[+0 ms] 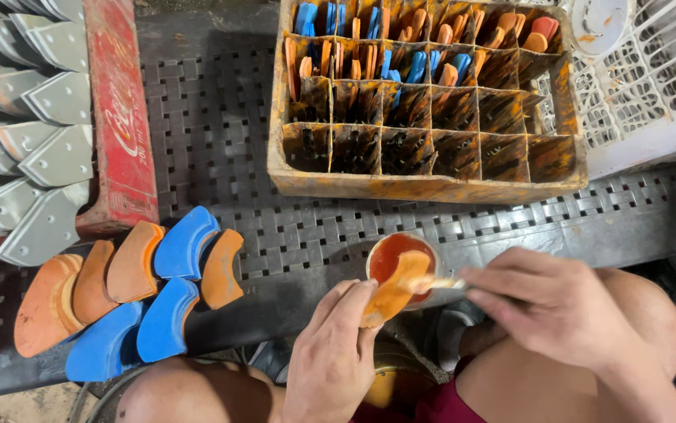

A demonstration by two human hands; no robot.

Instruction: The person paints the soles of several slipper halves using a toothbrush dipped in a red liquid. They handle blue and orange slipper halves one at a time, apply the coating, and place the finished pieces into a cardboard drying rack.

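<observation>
Brush tip (441, 283) blurring beside right hand (557, 309); handle hiding inside fingers. Left hand (336, 352) covering lower end of orange piece (391, 294). Grey metal blades (25, 125) running off left edge, far from left hand.

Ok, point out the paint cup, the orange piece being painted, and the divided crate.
Paint cup (389, 254), head view, on the orange paint inside it.
Orange piece (391, 294), head view, on its painted face above the left hand's fingers.
Divided crate (424, 186), head view, on its front wall.
</observation>
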